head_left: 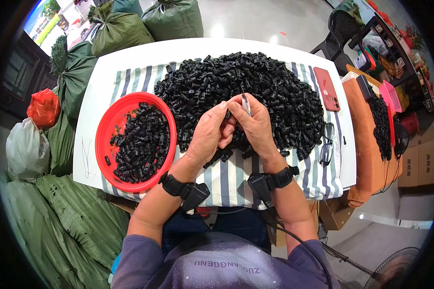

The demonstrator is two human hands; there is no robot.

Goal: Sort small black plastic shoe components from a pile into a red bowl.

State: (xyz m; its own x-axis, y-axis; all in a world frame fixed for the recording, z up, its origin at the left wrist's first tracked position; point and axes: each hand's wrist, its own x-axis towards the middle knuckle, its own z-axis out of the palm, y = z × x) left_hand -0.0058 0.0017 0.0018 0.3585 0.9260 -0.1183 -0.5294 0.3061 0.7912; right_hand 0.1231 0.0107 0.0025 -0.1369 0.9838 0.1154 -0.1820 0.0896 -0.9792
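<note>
Both hands meet over the near edge of a big heap of small black plastic parts (275, 91). My right hand (257, 126) is closed around a slim, pale silvery tool (246, 104) whose narrow tip points away from me; its exact kind is too small to make out. Beside it, thumb and fingers pinched together, my left hand (207, 132) is closed, and whatever lies in its fingertips is mostly hidden. To the left stands a round red basin (100, 139), partly filled with more of the black parts (144, 144).
A striped cloth (217, 180) covers the white table (92, 115). At the right lie a red phone (327, 89) and a pair of glasses (327, 144). Stuffed green sacks (77, 72) crowd the left side. An orange-draped surface (364, 130) stands right of the table.
</note>
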